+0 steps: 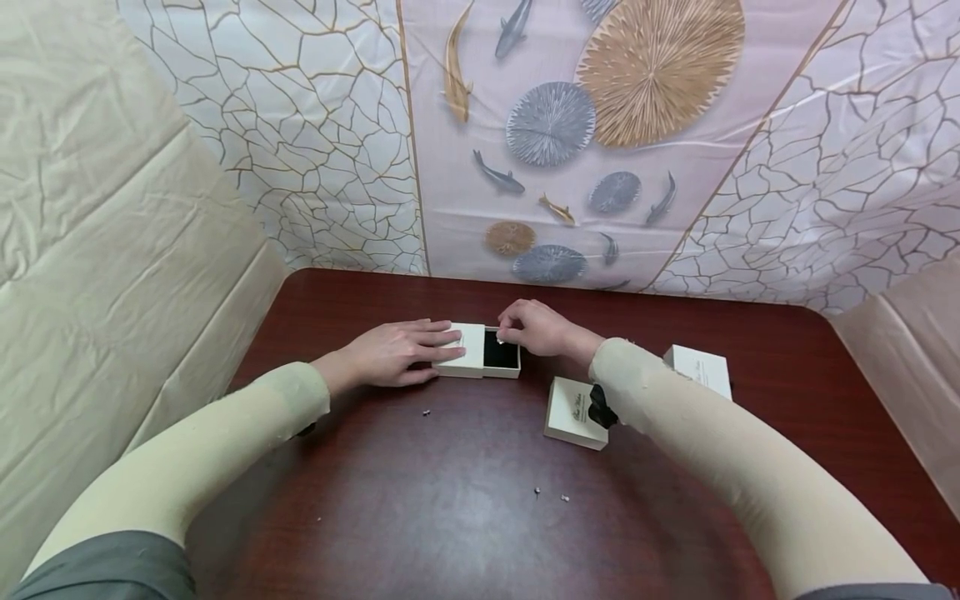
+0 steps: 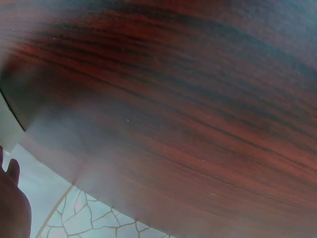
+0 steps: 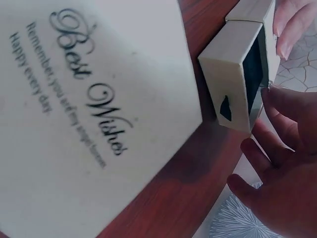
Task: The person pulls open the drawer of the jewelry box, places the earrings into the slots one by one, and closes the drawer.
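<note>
My left hand lies with fingers spread flat on the white sleeve of a small jewelry box. Its drawer is slid partway out to the right and shows a black lining. At the drawer's far right corner, my right hand pinches a tiny shiny earring between thumb and finger, right at the rim. Most of the earring is hidden by the fingertips. A dark ribbon tab sticks out of the drawer's end. In the left wrist view only part of a hand shows.
A second white box printed "Best Wishes" lies below my right wrist, and another white box stands behind the right forearm. Small studs lie before the left hand; a tiny stud and a pale piece lie nearer me.
</note>
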`<state>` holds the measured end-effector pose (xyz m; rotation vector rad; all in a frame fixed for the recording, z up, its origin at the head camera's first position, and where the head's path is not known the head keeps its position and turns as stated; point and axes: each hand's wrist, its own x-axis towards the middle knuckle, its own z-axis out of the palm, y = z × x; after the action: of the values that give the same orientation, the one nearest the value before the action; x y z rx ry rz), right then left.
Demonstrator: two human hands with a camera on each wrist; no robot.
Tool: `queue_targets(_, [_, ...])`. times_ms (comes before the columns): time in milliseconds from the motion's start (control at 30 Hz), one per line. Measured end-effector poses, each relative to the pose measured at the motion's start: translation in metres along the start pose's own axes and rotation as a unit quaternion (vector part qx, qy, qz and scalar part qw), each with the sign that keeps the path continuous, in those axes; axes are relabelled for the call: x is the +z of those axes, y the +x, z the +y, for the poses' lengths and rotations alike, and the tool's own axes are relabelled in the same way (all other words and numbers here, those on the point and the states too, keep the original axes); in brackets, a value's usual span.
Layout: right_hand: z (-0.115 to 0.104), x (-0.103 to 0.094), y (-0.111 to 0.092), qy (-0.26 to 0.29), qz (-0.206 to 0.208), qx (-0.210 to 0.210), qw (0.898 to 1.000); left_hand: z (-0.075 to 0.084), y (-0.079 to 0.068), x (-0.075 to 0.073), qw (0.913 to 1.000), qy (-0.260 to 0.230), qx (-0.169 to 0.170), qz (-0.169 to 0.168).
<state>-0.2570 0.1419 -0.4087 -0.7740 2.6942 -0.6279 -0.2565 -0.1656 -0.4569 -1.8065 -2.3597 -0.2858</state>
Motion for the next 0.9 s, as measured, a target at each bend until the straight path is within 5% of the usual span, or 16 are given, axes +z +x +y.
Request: queue_targets(900, [0.002, 0.014, -0.002, -0.051, 0.016, -0.007, 0.999, 0.001, 0.0, 0.001, 0.9999, 0.014, -0.008, -0.004])
